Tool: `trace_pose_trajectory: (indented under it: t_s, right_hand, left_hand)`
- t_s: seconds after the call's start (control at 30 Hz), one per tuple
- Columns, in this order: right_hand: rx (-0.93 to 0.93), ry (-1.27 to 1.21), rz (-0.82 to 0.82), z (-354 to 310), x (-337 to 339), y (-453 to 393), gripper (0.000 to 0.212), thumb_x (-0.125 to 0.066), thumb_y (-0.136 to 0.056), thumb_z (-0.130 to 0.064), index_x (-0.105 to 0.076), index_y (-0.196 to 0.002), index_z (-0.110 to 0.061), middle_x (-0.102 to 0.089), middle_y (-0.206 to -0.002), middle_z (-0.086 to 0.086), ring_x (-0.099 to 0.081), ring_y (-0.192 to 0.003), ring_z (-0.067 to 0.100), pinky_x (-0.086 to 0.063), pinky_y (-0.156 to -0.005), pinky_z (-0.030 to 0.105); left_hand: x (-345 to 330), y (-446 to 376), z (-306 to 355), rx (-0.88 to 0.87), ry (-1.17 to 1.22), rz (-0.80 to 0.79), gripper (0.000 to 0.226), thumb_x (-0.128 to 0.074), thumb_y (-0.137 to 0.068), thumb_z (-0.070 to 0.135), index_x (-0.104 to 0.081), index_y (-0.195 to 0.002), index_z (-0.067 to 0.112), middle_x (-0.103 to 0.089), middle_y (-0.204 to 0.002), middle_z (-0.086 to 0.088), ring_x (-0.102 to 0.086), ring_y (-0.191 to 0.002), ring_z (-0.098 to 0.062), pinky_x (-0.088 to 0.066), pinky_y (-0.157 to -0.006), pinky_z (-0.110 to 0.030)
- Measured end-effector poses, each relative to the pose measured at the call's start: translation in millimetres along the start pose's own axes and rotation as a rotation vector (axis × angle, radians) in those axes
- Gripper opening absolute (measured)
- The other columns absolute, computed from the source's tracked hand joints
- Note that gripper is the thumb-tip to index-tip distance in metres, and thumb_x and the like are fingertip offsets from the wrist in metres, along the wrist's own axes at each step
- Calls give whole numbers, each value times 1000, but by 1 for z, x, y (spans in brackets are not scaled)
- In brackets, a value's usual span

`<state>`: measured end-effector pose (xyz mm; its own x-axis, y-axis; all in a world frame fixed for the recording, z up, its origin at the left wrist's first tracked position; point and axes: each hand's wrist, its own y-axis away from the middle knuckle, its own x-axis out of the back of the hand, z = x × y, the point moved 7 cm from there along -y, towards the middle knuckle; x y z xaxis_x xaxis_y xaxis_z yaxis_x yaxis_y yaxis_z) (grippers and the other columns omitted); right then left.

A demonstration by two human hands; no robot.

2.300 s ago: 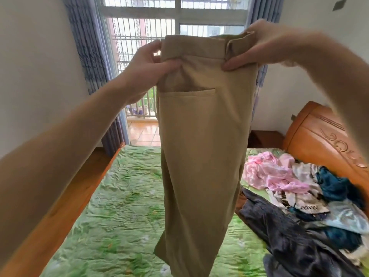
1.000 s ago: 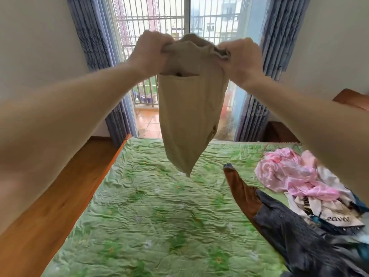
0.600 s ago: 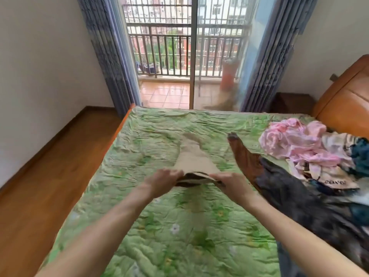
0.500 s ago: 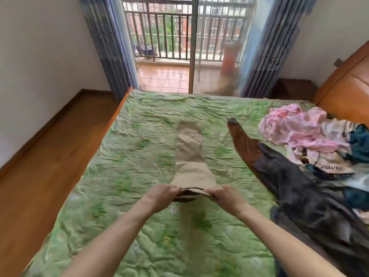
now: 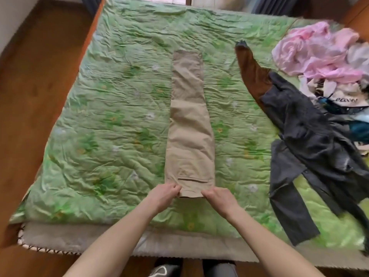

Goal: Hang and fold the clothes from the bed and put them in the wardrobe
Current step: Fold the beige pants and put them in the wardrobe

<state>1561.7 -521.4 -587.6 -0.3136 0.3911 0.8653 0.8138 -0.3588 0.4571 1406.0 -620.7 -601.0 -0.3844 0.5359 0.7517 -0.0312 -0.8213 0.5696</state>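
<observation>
A pair of tan trousers [image 5: 188, 124] lies flat and lengthwise on the green quilted bed cover [image 5: 111, 120], folded leg on leg, waistband towards me. My left hand [image 5: 162, 193] pinches the left corner of the waistband. My right hand [image 5: 218, 196] pinches the right corner. Both hands rest low on the cover near the bed's front edge. To the right lies a dark grey garment [image 5: 305, 140] with a brown sleeve [image 5: 250, 70], spread out.
A heap of clothes, pink [image 5: 317, 54] on top with white and blue pieces beneath, sits at the right by the wooden headboard [image 5: 359, 15]. Wooden floor [image 5: 30, 80] runs along the left of the bed. A grey mattress edge [image 5: 179, 244] lies in front of me.
The trousers went from held up in the air to laid out flat on the bed. My hands came down and towards me with the waistband, and my view tipped downward.
</observation>
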Motion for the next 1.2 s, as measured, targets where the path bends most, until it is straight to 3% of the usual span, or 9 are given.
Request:
trace_pose_trajectory:
  t_s: [0.13, 0.2, 0.33, 0.47, 0.6, 0.83, 1.0, 1.2]
  right_hand:
    - [-112, -139, -114, 5, -48, -6, 22, -51, -101, -16, -68, -114, -15, -72, -114, 10, -66, -108, 35, -45, -72, 37]
    - [-148, -202, -86, 11, -65, -11, 23, -50, -103, -22, -67, -114, -13, -70, -116, 10, -63, -112, 35, -49, -82, 41]
    - [-118, -187, 184, 23, -88, -42, 23, -61, -98, -20, -68, -119, -10, -67, -123, 11, -64, -115, 33, -56, -88, 42]
    - [-50, -100, 384, 36, -95, -95, 41, -49, -104, -25, -56, -142, -9, -51, -152, 15, -43, -146, 32, -42, -115, 46]
    - [-13, -1, 454, 53, -100, -143, 53, -41, -109, -36, -42, -157, -12, -31, -167, 10, -22, -158, 25, -26, -125, 47]
    - [86, -4, 357, 90, -153, -156, 60, -36, -109, -46, -28, -163, -21, -19, -171, 0, -13, -159, 17, -23, -127, 44]
    - [133, -36, 412, 89, -152, -159, 60, -37, -108, -43, -29, -163, -19, -20, -171, 3, -13, -160, 21, -23, -127, 47]
    - [471, 158, 287, 118, -163, -124, 66, -46, -103, -37, -25, -164, -22, -15, -172, 7, -13, -159, 28, -18, -128, 52]
  left_hand:
    - [-32, -12, -12, 42, 65, 22, 59, -49, -99, 11, -34, -156, 12, -52, -142, -13, -54, -127, -36, -46, -98, -45]
    - [-43, -22, -23, 88, 106, 118, 64, -53, -100, 17, -31, -160, 10, -51, -147, -15, -52, -130, -36, -44, -105, -43]
    - [-59, -58, -50, 117, 64, 352, 60, -53, -100, 25, -43, -153, -2, -51, -152, -23, -49, -141, -39, -41, -118, -46]
    - [-61, -108, -64, 129, 39, 462, 65, -40, -103, 37, -37, -158, 1, -39, -163, -16, -33, -154, -32, -34, -123, -48]
    - [-68, -148, -63, 70, 10, 549, 67, -37, -106, 40, -27, -163, 6, -24, -171, -10, -15, -160, -23, -20, -129, -46]
    - [-113, -158, -76, -50, 30, 518, 69, -40, -107, 48, -21, -166, 17, -15, -174, -3, -9, -162, -21, -20, -128, -48]
    - [-122, -144, -94, -240, -92, 456, 74, -42, -106, 52, -19, -166, 16, -11, -174, -9, -7, -162, -29, -21, -128, -52]
    - [-118, -135, -111, -584, -198, 260, 86, -58, -95, 51, -22, -165, 16, -9, -174, -13, -3, -160, -39, -10, -128, -60]
